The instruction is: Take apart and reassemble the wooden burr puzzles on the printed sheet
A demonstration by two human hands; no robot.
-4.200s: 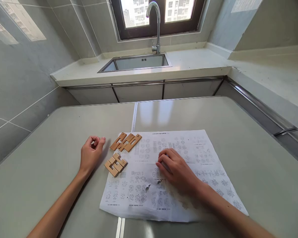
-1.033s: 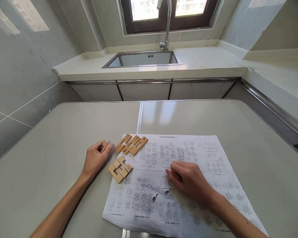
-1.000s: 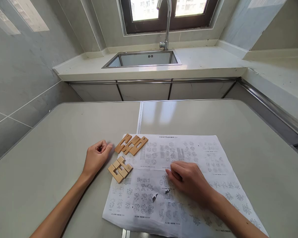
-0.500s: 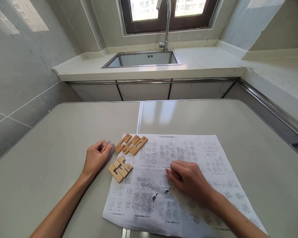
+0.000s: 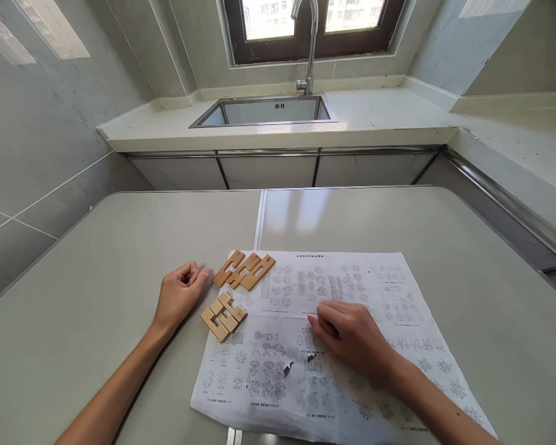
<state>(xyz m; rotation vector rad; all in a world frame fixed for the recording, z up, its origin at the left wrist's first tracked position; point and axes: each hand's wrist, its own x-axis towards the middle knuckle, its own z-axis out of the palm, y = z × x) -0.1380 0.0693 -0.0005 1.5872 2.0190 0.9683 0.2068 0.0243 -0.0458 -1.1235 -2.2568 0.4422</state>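
Note:
My left hand (image 5: 181, 296) rests on the table as a loose fist, with nothing seen in it. Just right of it lie flat wooden puzzle pieces (image 5: 258, 272), three side by side, slotted or notched and marked with numbers. Nearer to me is a second cluster of paler wooden puzzle pieces (image 5: 224, 317), fitted against each other. Both groups overlap the left edge of a large printed sheet (image 5: 278, 346) covered in small diagrams. My right hand (image 5: 349, 337) lies on the middle of that sheet, fingers curled in and holding nothing visible.
The pale table (image 5: 97, 247) has a metal seam (image 5: 261, 216) running down its middle. The sheet has two small torn holes near its centre. Beyond the table, a counter holds a sink (image 5: 264, 111) and a faucet (image 5: 311, 49) under a window. Grey tiled walls stand on both sides.

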